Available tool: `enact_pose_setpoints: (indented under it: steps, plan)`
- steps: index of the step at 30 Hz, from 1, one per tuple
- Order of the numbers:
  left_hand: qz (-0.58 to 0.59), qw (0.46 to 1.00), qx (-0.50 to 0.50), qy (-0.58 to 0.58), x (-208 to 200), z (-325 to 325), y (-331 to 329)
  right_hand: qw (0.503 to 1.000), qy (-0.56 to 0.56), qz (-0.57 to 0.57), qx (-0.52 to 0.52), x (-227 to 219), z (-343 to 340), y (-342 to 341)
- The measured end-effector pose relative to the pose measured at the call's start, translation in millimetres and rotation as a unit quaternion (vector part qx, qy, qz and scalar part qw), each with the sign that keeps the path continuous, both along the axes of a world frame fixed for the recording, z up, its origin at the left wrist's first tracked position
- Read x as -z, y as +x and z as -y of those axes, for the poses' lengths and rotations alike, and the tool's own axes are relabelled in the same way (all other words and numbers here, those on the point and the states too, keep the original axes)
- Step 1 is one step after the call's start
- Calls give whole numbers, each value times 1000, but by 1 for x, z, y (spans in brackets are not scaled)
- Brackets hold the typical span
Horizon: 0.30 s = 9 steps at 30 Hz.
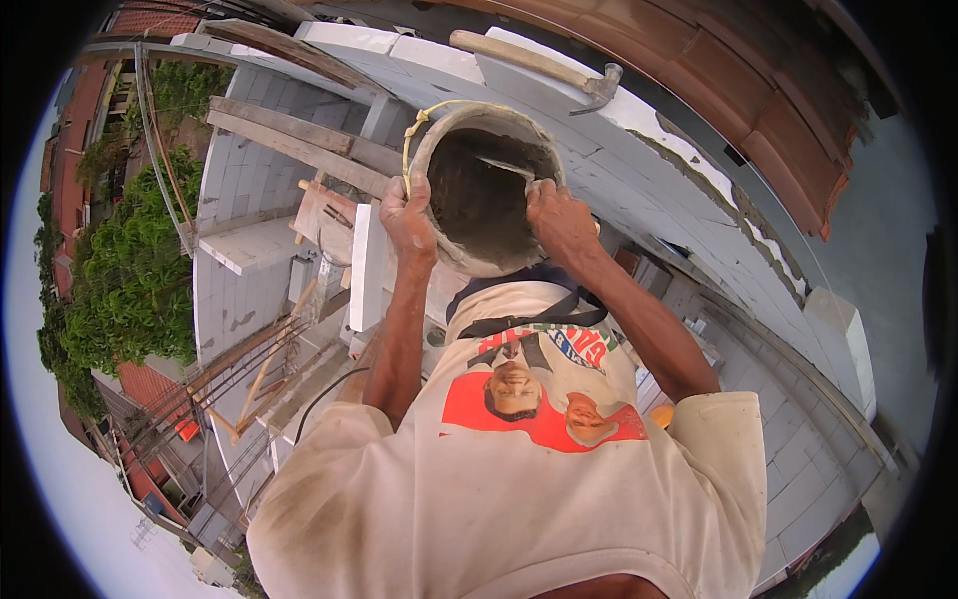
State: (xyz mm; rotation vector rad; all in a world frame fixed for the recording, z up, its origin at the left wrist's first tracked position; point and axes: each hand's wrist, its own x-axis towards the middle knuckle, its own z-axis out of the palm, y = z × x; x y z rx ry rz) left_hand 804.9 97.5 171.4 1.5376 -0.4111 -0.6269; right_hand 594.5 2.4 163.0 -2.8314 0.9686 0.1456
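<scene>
A round bucket [451, 250], its rim caked with grey mortar, is held in front of my chest. Wet grey mortar [474, 205] lies inside it. My left hand [408, 222] is closed on the left side of the rim, beside a yellow cord [409, 135] that runs along the edge. My right hand [561, 222] is closed round the handle of a trowel at the right side of the bucket. The trowel's blade [507, 167] reaches into the bucket over the mortar, partly hidden by the hand.
A hammer [524, 58] with a wooden handle lies on top of the pale block wall [659, 165] beyond the bucket. Wooden planks [289, 140] cross at the left, above a lower level with rods and timber. Brown roof tiles [738, 90] border the wall's far side.
</scene>
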Motion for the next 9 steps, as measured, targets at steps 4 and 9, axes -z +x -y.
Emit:
enact_pose_setpoints:
  steps: [4, 9]
  plan:
    - [58, 998, 14, -23, -23, 5, -5, 999, -6, -36, 20, 5, 6, 36]
    - [87, 994, 28, -54, -25, 0, 5, 989, 42, -140, -17, -8, -7, 57]
